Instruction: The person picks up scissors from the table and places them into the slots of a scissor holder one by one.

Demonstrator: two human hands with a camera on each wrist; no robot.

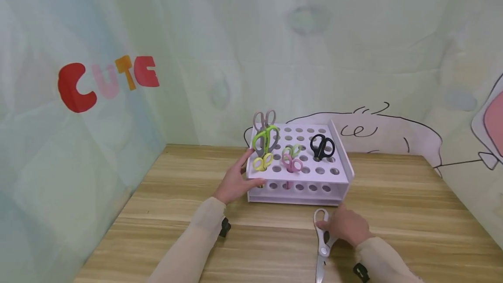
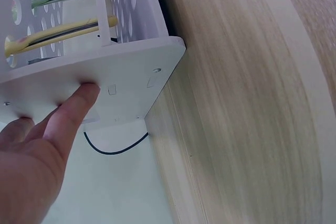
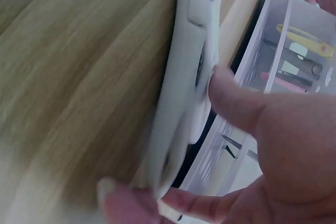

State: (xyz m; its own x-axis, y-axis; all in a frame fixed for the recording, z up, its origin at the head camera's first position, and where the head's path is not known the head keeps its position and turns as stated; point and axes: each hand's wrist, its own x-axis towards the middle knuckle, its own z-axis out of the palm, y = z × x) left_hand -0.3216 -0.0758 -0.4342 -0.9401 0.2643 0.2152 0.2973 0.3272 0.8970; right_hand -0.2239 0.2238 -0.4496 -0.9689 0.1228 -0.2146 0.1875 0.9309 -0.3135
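White-handled scissors (image 1: 323, 250) lie near the front of the table, blades toward me. My right hand (image 1: 349, 226) holds their handle loops, thumb on one side and fingers on the other in the right wrist view. A white rack (image 1: 342, 150) with rows of round holes stands beyond them. Against its left side panel (image 2: 126, 72) rest the extended fingers of my left hand (image 1: 232, 185), the thumb reaching toward its front edge. Small yellow scissors (image 1: 262, 162) and lime-green scissors (image 1: 265, 139) stand in the rack's left part, close to that hand.
Also upright in the rack are grey scissors (image 1: 270, 117) at the back left, pink scissors (image 1: 295, 166) and pale green scissors (image 1: 297, 148) mid-front, and black scissors (image 1: 322, 146) toward the right. A printed curtain (image 1: 235, 47) hangs behind the wooden table (image 1: 177, 174).
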